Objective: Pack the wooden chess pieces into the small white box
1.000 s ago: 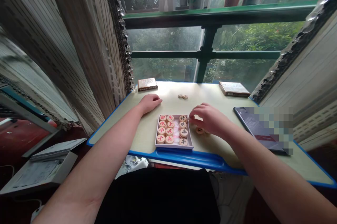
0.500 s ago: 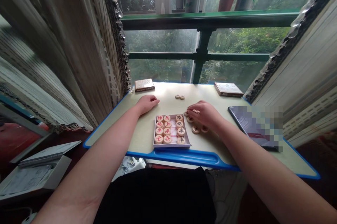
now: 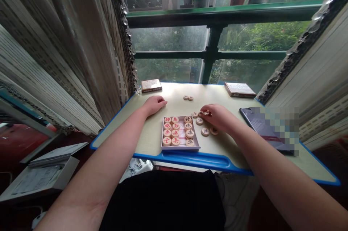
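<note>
My right hand reaches over loose wooden xiangqi pieces, its fingers curled at a black-marked xiangqi piece. Close by, a black-marked piece and another piece lie face up. Resting on the table, my left hand has its fingers folded together, with nothing visible in them. Between my arms sits an open shallow box. Two columns of red-marked pieces fill its left side, and one column of black-marked pieces stands on the right.
Two xiangqi pieces lie farther back on the blue-edged table. A small box is at the back left, another box at the back right. A tablet lies right of my hand. Curtains flank the window.
My right hand has shifted a little to the right, uncovering the leftmost loose piece. The left hand stays resting on the table. The view has moved slightly.
</note>
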A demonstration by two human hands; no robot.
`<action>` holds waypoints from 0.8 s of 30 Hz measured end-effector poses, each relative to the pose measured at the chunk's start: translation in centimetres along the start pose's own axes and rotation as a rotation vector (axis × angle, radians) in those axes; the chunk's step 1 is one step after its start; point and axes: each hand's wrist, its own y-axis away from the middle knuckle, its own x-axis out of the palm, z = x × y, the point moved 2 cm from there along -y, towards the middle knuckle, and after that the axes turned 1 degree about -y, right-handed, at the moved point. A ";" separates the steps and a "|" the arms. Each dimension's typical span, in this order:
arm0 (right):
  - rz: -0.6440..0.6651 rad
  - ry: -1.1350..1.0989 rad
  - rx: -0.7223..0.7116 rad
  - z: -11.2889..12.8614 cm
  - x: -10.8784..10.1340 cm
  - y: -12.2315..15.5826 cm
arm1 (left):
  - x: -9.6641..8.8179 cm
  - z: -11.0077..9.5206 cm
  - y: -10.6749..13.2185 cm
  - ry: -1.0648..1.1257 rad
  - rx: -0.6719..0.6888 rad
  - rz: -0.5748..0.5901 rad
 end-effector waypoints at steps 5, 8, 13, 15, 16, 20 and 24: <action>-0.006 0.033 -0.073 0.3 0.3 -0.2 | 0.0 0.1 0.0 0.004 -0.002 0.000; 0.005 0.009 -0.038 0.2 0.4 -0.4 | 0.0 0.1 0.1 0.017 -0.005 0.004; -0.010 -0.141 0.004 0.2 0.1 -0.3 | -0.2 0.1 0.1 -0.003 -0.017 -0.020; -0.050 -0.274 0.001 0.7 -0.6 0.2 | -0.2 0.1 0.1 -0.014 -0.019 -0.025; -0.061 -0.368 0.003 1.1 -1.0 0.5 | -0.2 0.1 0.1 -0.016 -0.017 -0.024; 0.071 -0.659 -0.056 3.3 -2.3 2.2 | -0.1 0.1 0.1 -0.019 -0.010 -0.007; 0.251 -0.571 -0.255 5.0 -2.9 3.3 | -0.1 0.1 0.0 -0.012 -0.005 0.001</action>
